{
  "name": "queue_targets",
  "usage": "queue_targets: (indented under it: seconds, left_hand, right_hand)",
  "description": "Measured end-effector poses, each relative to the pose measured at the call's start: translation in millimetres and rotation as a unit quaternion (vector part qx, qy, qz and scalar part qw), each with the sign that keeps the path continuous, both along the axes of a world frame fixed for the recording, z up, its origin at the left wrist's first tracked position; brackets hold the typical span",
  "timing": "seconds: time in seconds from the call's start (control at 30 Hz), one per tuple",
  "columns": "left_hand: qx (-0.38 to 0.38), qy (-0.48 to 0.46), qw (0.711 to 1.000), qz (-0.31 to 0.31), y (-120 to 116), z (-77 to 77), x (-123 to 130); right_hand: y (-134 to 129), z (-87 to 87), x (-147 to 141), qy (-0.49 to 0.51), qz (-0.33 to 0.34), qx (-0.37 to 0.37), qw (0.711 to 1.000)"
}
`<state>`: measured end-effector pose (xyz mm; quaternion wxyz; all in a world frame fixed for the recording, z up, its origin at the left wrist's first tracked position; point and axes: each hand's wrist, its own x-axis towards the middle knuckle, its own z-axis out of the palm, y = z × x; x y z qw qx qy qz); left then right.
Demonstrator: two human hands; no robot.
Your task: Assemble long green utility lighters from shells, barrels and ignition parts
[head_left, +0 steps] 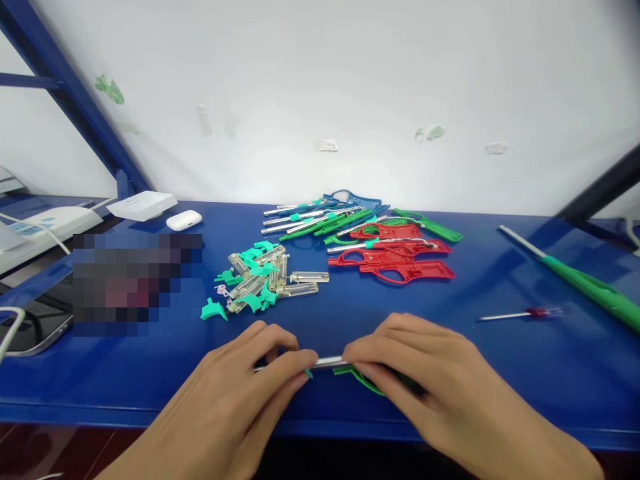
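Observation:
Near the table's front edge, my left hand is closed in a pinch on a thin metal lighter tube. A bit of teal plastic pokes out by its fingertips. My right hand is closed around the tube's other end, with a green lighter casing partly hidden beneath its fingers. How tube and casing join is covered by the hand. Beyond my left hand lies a heap of clear fuel tanks mixed with teal triggers.
Farther back lie red casing halves, green ones and blue ones, some with metal tubes. To the right are a screwdriver and a green long-nosed lighter. A white earbud case and a phone sit left.

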<state>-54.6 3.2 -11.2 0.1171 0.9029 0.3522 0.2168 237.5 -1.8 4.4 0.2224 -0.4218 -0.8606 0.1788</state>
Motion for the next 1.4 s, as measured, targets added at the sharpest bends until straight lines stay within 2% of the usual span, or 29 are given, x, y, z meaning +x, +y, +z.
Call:
queue_targets:
  seconds: [0.5, 0.67, 0.87, 1.03, 1.13, 1.27, 1.4]
  left_hand:
    - [0.062, 0.002, 0.998, -0.006, -2.5, 2.9, 7.2]
    - [0.071, 0.0, 0.997, 0.005, -2.7, 3.2, 9.0]
    - [0.155, 0.003, 0.988, 0.027, -4.5, 3.6, 19.8]
    - [0.217, 0.008, 0.976, 0.021, -7.1, -0.8, 29.3]
    - [0.232, 0.024, 0.972, 0.011, -7.3, -4.5, 29.3]
    - [0.2, 0.07, 0.977, -0.002, -7.7, -6.1, 25.8]
    - [0.193, 0.065, 0.979, 0.009, -6.6, -3.8, 24.5]
  right_hand:
    - [1.3, 6.7, 4.9, -0.035, 0.048, 0.038, 0.998]
    - [0.8, 5.1, 1.5, -0.05, 0.038, 0.031, 0.998]
    - [-0.9, 5.1, 0.7, -0.051, 0.036, 0.038, 0.997]
    - [-0.7, 7.7, -0.3, -0.041, 0.043, 0.056, 0.997]
    - [1.4, 12.0, 4.1, -0.009, 0.019, 0.082, 0.996]
    - [2.1, 15.7, 24.7, 0.011, -0.054, 0.125, 0.991]
    - [-4.4, 10.2, 50.5, -0.018, -0.097, 0.08, 0.992]
